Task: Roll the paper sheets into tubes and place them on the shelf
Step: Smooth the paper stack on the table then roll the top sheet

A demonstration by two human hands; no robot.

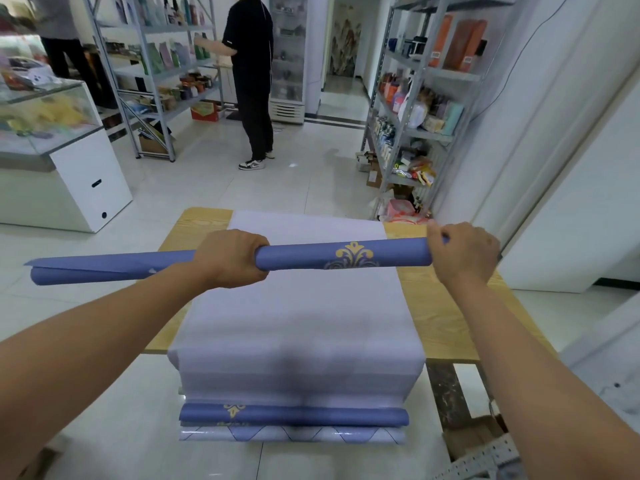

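**Tube rolled, left end slack: tighten before shelving**

Blue tube point(343, 256) with gold motif is held level in the air above the surface point(446, 317), clear of the stack beneath. It is long and overhangs the surface edge well to the left.

Left hand point(230, 258): fingers point(256, 242) clenched round the tube near mid-length, full wrap. Right hand point(464, 252): curled over the right end, gripping the rim. Whether a finger sits inside the bore, cannot tell.

The right half looks tight and even. The left end point(86, 270) is slack, with the outer flap lifted off the roll and its edge showing.

Stack of sheets point(304, 323) lies pale side up on the surface and drapes over the near edge. The blue printed faces curl under at the bottom point(294, 414).

Judgement: rolling of this sheet is nearly done and shelving is not yet begun. To finish well:
- Twist the right end against the left grip to take up slack.
- Slide the left hand outward to smooth the flap down.
- Grip lightly, because the paper will likely crease if squeezed.
- Carry it level so it does not telescope.

Metal shelf rack point(415, 98) stands beyond the surface on the right. A person in black point(252, 81) stands at a far rack, well apart.
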